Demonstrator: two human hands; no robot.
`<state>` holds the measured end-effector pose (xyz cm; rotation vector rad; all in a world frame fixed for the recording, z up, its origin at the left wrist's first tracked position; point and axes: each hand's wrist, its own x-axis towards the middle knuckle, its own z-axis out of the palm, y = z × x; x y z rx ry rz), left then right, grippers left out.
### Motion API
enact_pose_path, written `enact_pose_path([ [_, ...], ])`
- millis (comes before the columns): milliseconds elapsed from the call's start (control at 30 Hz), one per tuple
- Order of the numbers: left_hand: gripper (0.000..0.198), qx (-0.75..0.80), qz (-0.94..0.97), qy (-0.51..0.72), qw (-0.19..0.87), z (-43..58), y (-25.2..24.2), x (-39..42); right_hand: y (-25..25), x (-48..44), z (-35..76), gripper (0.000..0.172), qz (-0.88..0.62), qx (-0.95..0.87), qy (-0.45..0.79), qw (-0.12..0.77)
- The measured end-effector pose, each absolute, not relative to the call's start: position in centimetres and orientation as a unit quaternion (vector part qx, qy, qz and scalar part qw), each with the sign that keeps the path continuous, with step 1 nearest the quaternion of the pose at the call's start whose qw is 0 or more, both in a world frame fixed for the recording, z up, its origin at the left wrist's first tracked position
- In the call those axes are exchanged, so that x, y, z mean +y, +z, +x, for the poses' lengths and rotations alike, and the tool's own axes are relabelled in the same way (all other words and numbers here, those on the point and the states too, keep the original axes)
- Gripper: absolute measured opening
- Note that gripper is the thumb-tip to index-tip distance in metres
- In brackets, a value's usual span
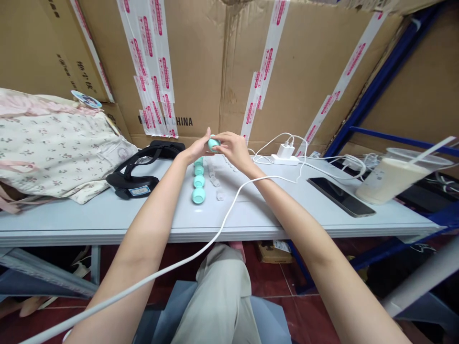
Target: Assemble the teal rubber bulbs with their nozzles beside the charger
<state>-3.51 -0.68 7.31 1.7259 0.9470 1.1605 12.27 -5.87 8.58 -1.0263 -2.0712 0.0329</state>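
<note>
A small mint-green round piece (214, 143) is held up between my two hands, above the far part of the table. My left hand (198, 147) is closed about its left side, thumb pointing up. From the right, the fingers of my right hand (232, 145) grip the same piece. Below my left hand, several similar mint-green round pieces (198, 195) stand in a row running away from me. Beside that row lie small clear plastic pieces (214, 181), with more of them partly hidden beneath my right hand.
A white cable (229, 210) crosses in front of me to a charger (286, 151) on a power strip. At right lie a phone (340, 196) and a cup with a straw (392, 177). At left are a black headset (132, 179) and a floral bag (53, 143). Cardboard (201, 57) walls the back.
</note>
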Motion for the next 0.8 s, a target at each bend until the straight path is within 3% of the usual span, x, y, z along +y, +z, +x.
enact_pose_path([
  [100,0.063,0.387,0.628,0.570,0.362,-5.7,8.1,0.1,9.7,-3.4,10.3,0.042,-0.413,-0.825,0.033,0.384],
  [233,0.060,0.393,0.541,0.703,0.242,-8.5,8.2,1.4,10.0,-1.3,6.4,0.039,-0.420,-0.882,0.039,0.209],
  [467,0.060,0.395,0.575,0.668,0.259,-9.0,6.3,2.7,9.1,-1.9,1.9,0.033,-0.398,-0.915,-0.053,0.043],
  [700,0.057,0.404,0.604,0.636,0.259,-9.0,4.9,3.4,7.6,-2.2,2.1,0.033,-0.403,-0.913,-0.058,0.011],
  [800,0.057,0.408,0.612,0.628,0.253,-8.8,4.7,3.3,7.0,-1.9,2.6,0.043,-0.399,-0.914,-0.061,0.049],
])
